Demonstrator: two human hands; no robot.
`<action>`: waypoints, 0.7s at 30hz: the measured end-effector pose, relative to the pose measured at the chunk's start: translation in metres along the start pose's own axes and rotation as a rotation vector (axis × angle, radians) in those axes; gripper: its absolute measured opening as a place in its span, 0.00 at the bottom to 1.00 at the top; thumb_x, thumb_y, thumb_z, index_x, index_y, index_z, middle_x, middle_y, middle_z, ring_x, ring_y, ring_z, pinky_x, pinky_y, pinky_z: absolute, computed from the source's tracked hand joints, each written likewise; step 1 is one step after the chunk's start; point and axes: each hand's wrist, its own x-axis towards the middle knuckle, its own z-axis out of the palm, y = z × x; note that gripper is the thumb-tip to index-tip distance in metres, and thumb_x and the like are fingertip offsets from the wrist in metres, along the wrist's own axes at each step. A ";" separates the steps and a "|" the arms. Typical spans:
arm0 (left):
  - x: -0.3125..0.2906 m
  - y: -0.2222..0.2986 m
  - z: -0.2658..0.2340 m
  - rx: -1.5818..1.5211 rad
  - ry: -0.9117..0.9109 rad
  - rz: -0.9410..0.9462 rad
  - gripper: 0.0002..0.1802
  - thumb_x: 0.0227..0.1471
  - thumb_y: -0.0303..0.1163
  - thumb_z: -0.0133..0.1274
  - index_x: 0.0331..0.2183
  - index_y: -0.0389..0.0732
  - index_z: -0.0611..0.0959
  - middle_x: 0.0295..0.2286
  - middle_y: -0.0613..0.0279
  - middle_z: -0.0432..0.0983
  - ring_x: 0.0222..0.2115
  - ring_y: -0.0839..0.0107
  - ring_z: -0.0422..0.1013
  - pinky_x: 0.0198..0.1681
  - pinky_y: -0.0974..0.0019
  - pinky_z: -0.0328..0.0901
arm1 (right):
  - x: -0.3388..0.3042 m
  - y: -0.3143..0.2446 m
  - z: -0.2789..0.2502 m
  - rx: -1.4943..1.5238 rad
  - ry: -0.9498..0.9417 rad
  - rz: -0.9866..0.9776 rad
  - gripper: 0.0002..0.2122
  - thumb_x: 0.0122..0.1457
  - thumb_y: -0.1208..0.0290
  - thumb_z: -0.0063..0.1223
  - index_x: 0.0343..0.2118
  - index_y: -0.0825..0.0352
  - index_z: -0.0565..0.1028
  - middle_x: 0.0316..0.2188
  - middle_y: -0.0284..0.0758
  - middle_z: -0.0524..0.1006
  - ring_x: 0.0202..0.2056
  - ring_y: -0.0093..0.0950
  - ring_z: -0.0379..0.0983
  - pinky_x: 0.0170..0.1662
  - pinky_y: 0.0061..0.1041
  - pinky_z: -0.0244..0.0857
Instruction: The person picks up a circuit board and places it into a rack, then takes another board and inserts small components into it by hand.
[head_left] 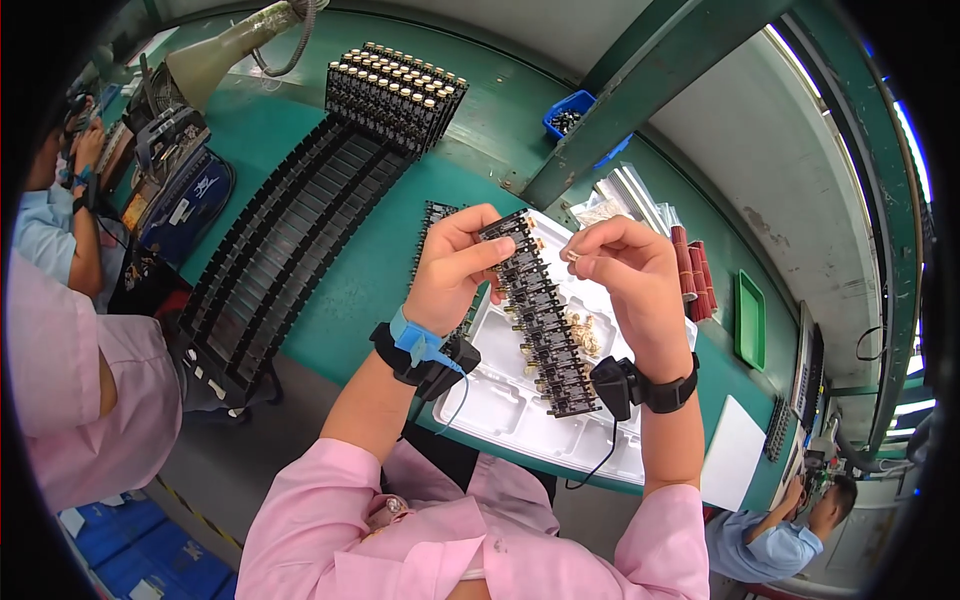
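Note:
My left hand grips the upper end of a long black circuit board panel, made of several small boards in a row, held tilted over a white moulded tray. Gold-coloured pieces line part of the panel's right edge near the top. Just right of that edge, my right hand pinches a tiny gold-coloured part between thumb and fingertips; its exact kind is too small to tell. A loose heap of similar small gold parts lies in the tray, partly behind the panel. Another dark board panel lies behind my left hand.
A long black slotted rack stands on the green bench at left, with upright boards at its far end. A green post, a blue bin, dark red bundles and a green tray are around. Co-workers sit both sides.

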 end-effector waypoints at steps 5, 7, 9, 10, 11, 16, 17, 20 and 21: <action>0.001 -0.003 0.001 0.012 -0.006 0.003 0.06 0.43 0.29 0.46 0.27 0.36 0.72 0.19 0.65 0.70 0.15 0.81 0.64 0.13 0.79 0.57 | 0.001 0.005 0.003 0.083 -0.025 0.048 0.03 0.40 0.80 0.47 0.22 0.70 0.70 0.25 0.36 0.73 0.27 0.20 0.66 0.32 0.17 0.58; 0.001 -0.003 0.001 0.008 -0.001 -0.004 0.06 0.43 0.29 0.46 0.27 0.36 0.73 0.19 0.66 0.70 0.15 0.82 0.64 0.13 0.79 0.57 | 0.001 0.007 0.004 0.095 -0.029 0.056 0.03 0.40 0.79 0.47 0.22 0.70 0.70 0.25 0.36 0.73 0.26 0.20 0.65 0.32 0.17 0.58; 0.001 -0.002 0.001 0.010 0.001 0.000 0.06 0.43 0.29 0.47 0.27 0.36 0.73 0.18 0.66 0.70 0.14 0.82 0.64 0.13 0.79 0.57 | 0.001 0.008 0.004 0.093 -0.034 0.073 0.03 0.41 0.79 0.47 0.22 0.70 0.70 0.25 0.35 0.73 0.26 0.19 0.65 0.32 0.17 0.57; 0.001 -0.003 0.000 0.015 0.001 0.002 0.06 0.44 0.29 0.47 0.27 0.36 0.73 0.18 0.66 0.70 0.14 0.82 0.64 0.13 0.79 0.57 | 0.001 0.008 0.005 0.093 -0.037 0.082 0.03 0.41 0.79 0.47 0.22 0.70 0.70 0.24 0.35 0.73 0.25 0.19 0.64 0.32 0.17 0.57; 0.001 -0.003 0.000 0.019 0.001 0.004 0.06 0.44 0.29 0.47 0.27 0.36 0.73 0.18 0.66 0.70 0.14 0.82 0.64 0.13 0.79 0.57 | 0.001 0.009 0.005 0.092 -0.039 0.084 0.03 0.41 0.79 0.47 0.22 0.70 0.70 0.24 0.35 0.73 0.25 0.19 0.64 0.32 0.17 0.57; 0.000 -0.001 0.002 0.022 0.004 0.007 0.06 0.44 0.28 0.47 0.27 0.36 0.73 0.18 0.66 0.70 0.14 0.82 0.64 0.13 0.79 0.57 | 0.002 0.010 0.003 0.131 -0.028 0.134 0.04 0.42 0.78 0.47 0.23 0.70 0.70 0.25 0.34 0.73 0.25 0.18 0.64 0.31 0.16 0.57; 0.000 -0.001 0.002 0.025 0.006 0.007 0.06 0.44 0.28 0.47 0.27 0.36 0.73 0.18 0.66 0.70 0.14 0.82 0.64 0.13 0.79 0.57 | 0.002 0.010 0.003 0.141 -0.024 0.132 0.04 0.42 0.78 0.47 0.24 0.70 0.71 0.25 0.34 0.73 0.25 0.18 0.64 0.31 0.16 0.57; 0.000 -0.001 0.001 0.031 0.010 0.009 0.06 0.44 0.28 0.46 0.27 0.36 0.73 0.18 0.66 0.70 0.13 0.82 0.64 0.13 0.79 0.56 | 0.001 0.007 0.005 0.133 -0.013 0.114 0.06 0.43 0.78 0.47 0.27 0.71 0.72 0.25 0.34 0.72 0.25 0.18 0.64 0.31 0.16 0.57; 0.000 -0.001 0.001 0.011 -0.001 0.009 0.05 0.44 0.28 0.47 0.26 0.37 0.73 0.18 0.65 0.70 0.13 0.81 0.64 0.13 0.79 0.57 | 0.000 0.005 0.007 0.115 -0.006 0.098 0.07 0.44 0.78 0.47 0.28 0.71 0.72 0.25 0.33 0.72 0.25 0.18 0.64 0.31 0.16 0.57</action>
